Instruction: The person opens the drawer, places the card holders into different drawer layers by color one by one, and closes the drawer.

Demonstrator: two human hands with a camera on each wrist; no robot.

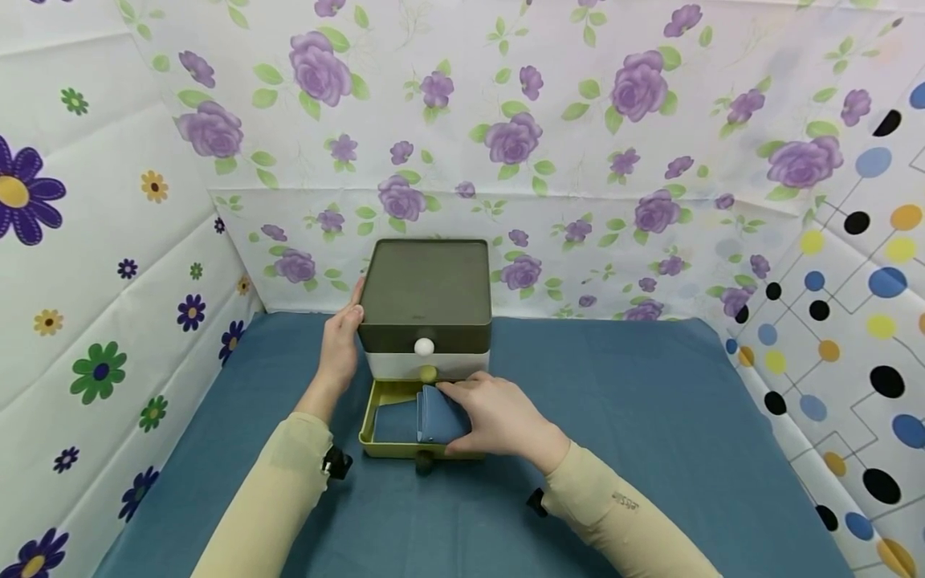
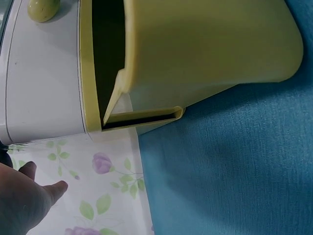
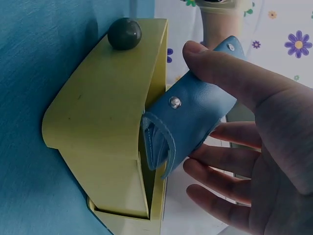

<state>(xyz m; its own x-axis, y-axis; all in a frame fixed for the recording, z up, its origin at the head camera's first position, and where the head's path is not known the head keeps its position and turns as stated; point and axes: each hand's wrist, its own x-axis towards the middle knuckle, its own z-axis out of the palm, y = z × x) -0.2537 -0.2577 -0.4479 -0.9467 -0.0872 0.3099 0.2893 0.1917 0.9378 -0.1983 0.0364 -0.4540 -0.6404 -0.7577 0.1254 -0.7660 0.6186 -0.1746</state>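
Observation:
A small drawer box [image 1: 426,281] with a dark olive top, a white middle and a yellow-green bottom stands on the table. Its bottom drawer [image 1: 422,451] is pulled out and has a dark round knob [image 3: 124,34]. My right hand [image 1: 499,413] holds a blue leather snap wallet [image 3: 195,93] between thumb and fingers, tilted over the drawer's opening. Beside the wallet, a flat blue piece [image 1: 396,422] lies inside the drawer. My left hand [image 1: 341,341] rests against the left side of the box, thumb near its top edge.
Blue cloth [image 1: 621,433] covers the table around the box. A flowered sheet [image 1: 578,160] hangs close behind it. Patterned sheets stand along the left and right sides. A white knob [image 1: 424,347] and a yellow-green knob [image 1: 429,374] stick out from the upper drawers.

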